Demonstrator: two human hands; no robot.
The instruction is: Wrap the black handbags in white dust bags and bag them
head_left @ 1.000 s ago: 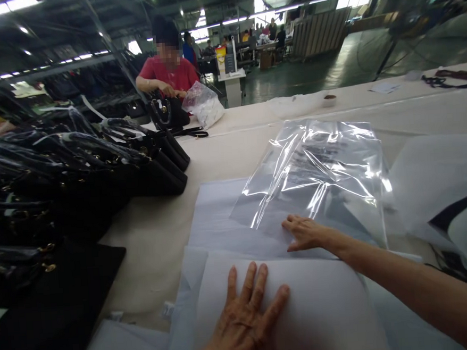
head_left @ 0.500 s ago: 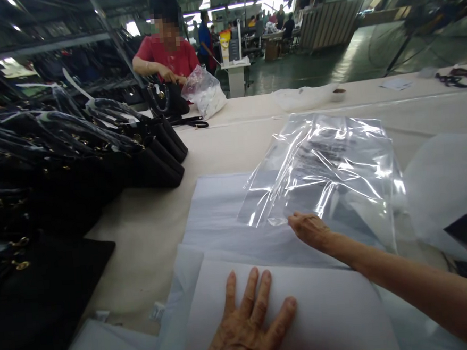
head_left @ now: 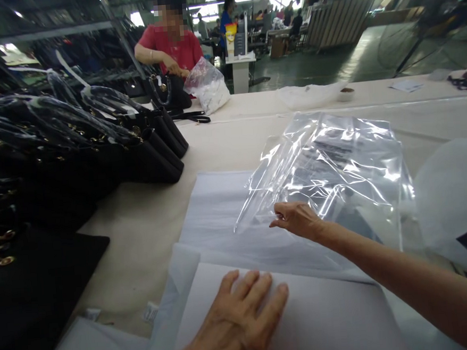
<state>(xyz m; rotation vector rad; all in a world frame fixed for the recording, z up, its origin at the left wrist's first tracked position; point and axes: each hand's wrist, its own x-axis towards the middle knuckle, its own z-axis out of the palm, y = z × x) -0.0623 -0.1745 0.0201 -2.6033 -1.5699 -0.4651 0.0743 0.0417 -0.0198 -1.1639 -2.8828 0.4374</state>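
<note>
R hand now pinches clear bag edge, lifting it off the sheet; L hand flat, fingers apart, on white sheet nearer the body.

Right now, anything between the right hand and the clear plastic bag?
Nothing visible. The right hand is already at the near edge of the clear plastic bag; the left hand lies flat on white sheets.
</note>
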